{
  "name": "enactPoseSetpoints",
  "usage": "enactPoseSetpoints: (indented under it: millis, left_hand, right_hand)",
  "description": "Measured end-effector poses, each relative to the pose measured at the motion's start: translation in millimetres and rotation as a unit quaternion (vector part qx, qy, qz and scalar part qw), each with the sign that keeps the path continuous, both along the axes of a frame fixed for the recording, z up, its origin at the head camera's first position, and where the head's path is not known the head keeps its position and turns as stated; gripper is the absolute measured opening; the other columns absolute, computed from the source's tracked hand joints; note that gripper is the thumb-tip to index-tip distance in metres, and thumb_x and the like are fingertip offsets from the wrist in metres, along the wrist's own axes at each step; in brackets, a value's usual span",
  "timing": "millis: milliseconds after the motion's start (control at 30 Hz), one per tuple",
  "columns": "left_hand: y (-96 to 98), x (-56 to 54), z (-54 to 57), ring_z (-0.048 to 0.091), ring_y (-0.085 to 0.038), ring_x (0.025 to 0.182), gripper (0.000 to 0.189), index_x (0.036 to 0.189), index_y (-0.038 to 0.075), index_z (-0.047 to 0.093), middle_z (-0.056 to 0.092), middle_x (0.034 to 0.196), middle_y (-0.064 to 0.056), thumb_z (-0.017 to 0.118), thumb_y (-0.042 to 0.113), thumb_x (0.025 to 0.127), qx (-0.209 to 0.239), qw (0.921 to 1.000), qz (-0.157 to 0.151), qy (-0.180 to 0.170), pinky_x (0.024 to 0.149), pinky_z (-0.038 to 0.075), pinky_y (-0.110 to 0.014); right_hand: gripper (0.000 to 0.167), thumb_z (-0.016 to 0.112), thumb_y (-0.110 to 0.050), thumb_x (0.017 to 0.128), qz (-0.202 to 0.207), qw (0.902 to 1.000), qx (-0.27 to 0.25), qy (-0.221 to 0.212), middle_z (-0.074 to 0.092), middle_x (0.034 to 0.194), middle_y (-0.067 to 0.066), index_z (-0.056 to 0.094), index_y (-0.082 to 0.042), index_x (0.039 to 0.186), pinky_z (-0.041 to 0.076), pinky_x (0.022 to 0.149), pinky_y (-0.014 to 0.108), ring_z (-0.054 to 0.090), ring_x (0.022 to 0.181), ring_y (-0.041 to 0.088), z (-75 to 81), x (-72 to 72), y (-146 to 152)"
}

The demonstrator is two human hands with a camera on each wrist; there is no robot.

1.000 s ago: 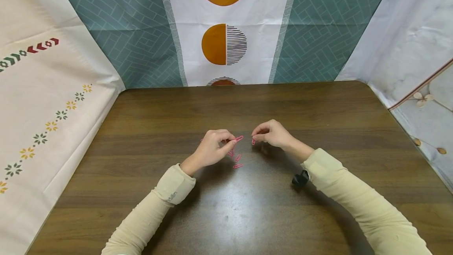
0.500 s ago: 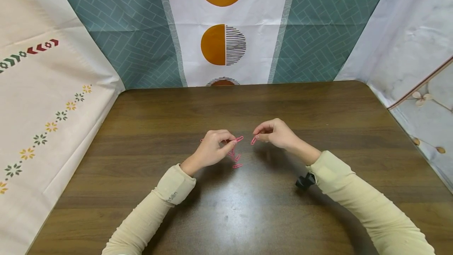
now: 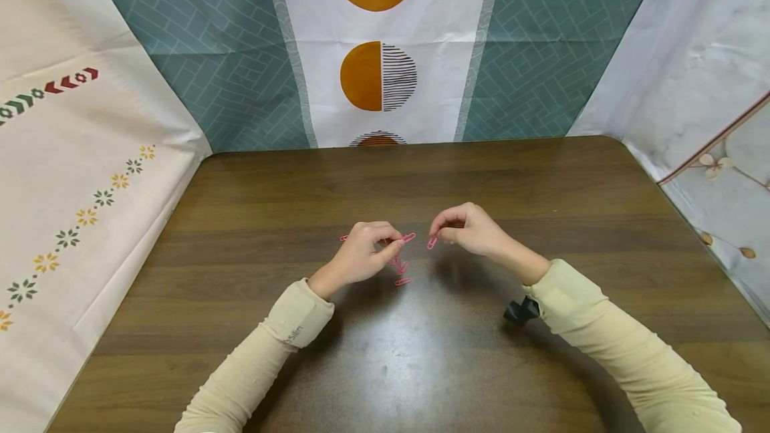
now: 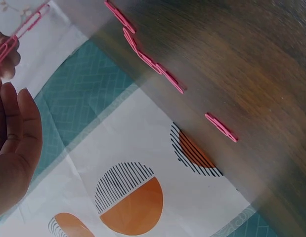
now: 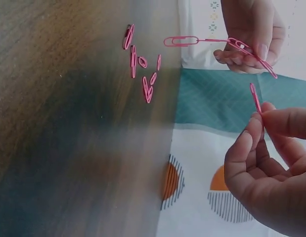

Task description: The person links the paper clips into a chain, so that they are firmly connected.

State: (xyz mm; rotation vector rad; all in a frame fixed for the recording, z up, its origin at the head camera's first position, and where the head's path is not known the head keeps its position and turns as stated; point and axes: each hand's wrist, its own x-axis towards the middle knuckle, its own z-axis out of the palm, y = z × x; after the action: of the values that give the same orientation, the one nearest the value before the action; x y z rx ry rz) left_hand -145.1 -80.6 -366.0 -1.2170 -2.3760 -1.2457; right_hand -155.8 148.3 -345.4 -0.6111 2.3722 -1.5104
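Note:
My left hand (image 3: 363,252) pinches a short chain of linked pink paper clips (image 5: 181,41) between thumb and fingertips. One of its clips (image 3: 409,237) sticks out to the right, towards the other hand. A single pink paper clip (image 5: 255,96) points up from the thumb and fingertips of my right hand (image 3: 469,227). A small gap separates this clip from the chain. Below the hands, several loose pink paper clips (image 5: 133,61) lie on the table, partly hidden by the left hand in the head view. The left wrist view shows only part of the left hand (image 4: 17,131) at its edge.
The brown wooden table (image 3: 271,186) reaches back to a hanging patterned cloth (image 3: 228,52). Pale cloths hang at the left and right sides. A black device (image 3: 521,311) is strapped at the right wrist, low over the table.
My right hand has shifted slightly to the right, and the paper clip in it has tilted. The left hand has stayed almost still with the chain.

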Motion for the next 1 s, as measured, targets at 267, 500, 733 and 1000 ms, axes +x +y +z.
enactPoseSetpoints:
  millis: [267, 500, 733, 1000]
  left_hand:
    - [0.3, 0.3, -0.2, 0.056, -0.01, 0.063, 0.008, 0.076, 0.0, 0.066, 0.06, 0.069, -0.002, 0.06, -0.002, 0.081, 0.005, 1.0, 0.0, 0.002, 0.062, 0.05, -0.024]
    - [0.3, 0.6, 1.0, 0.056, -0.01, 0.063, 0.008, 0.077, 0.0, 0.066, 0.061, 0.071, -0.003, 0.06, -0.001, 0.081, 0.003, 1.0, -0.002, 0.002, 0.062, 0.05, -0.024]
    - [0.6, 0.6, 0.6, 0.056, -0.01, 0.064, 0.008, 0.077, 0.0, 0.066, 0.061, 0.071, -0.003, 0.06, -0.001, 0.082, 0.0, 0.9999, -0.011, -0.004, 0.062, 0.05, -0.027]
    - [2.8, 1.5, 1.9, 0.055, -0.008, 0.064, 0.009, 0.077, 0.0, 0.066, 0.06, 0.07, -0.001, 0.059, -0.002, 0.082, -0.003, 0.9996, -0.027, -0.013, 0.064, 0.048, -0.02]
  right_hand:
    - [0.013, 0.056, 0.004, 0.083, 0.04, 0.9982, -0.007, 0.045, 0.067, 0.08, 0.008, 0.068, 0.0, 0.085, 0.045, 0.064, 0.024, 0.059, 0.074, 0.017, 0.0, 3.0, 1.1]
    - [0.008, 0.063, 0.002, 0.081, 0.04, 0.9969, -0.018, 0.065, 0.068, 0.082, 0.01, 0.069, 0.0, 0.086, 0.046, 0.063, 0.024, 0.06, 0.074, 0.013, 0.5, 4.5, 0.8]
    - [0.004, 0.062, 0.002, 0.083, 0.042, 0.9942, 0.033, 0.093, 0.065, 0.079, 0.005, 0.065, 0.002, 0.085, 0.044, 0.058, 0.023, 0.056, 0.066, 0.018, -1.3, 4.7, 1.8]
    - [0.005, 0.058, 0.002, 0.086, 0.044, 0.9923, 0.047, 0.106, 0.061, 0.075, 0.001, 0.062, 0.0, 0.083, 0.037, 0.052, 0.022, 0.044, 0.058, 0.01, -2.5, 7.0, -0.2]
